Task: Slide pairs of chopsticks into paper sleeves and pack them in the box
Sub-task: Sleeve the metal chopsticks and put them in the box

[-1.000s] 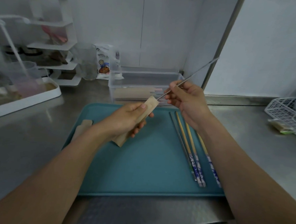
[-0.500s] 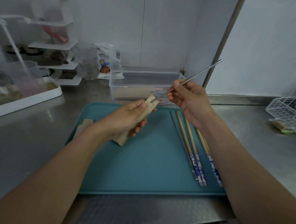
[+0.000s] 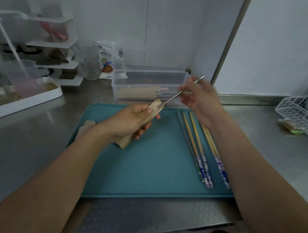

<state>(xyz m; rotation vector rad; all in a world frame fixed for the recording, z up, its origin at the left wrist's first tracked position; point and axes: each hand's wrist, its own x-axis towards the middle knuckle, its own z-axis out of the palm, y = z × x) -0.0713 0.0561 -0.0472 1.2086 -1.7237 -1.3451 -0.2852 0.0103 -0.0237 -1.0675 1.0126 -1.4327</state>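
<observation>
Steel counter (image 3: 21, 144); box (image 3: 148, 80) holds sleeved chopsticks (image 3: 143, 94).

We find no text that we can read. A white packet (image 3: 106, 59) standing by the wall behind the clear box (image 3: 149, 87) carries dark print and a round picture, but the letters are too blurred to make out. The sleeves inside the box show no legible marks either.

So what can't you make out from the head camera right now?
- Right hand: motion-blurred, so its grip on the metal chopstick is unclear.
- Chopstick tip: hidden inside the paper sleeve held by the left hand.
- Box contents: hazy through the plastic wall, no count possible.
</observation>
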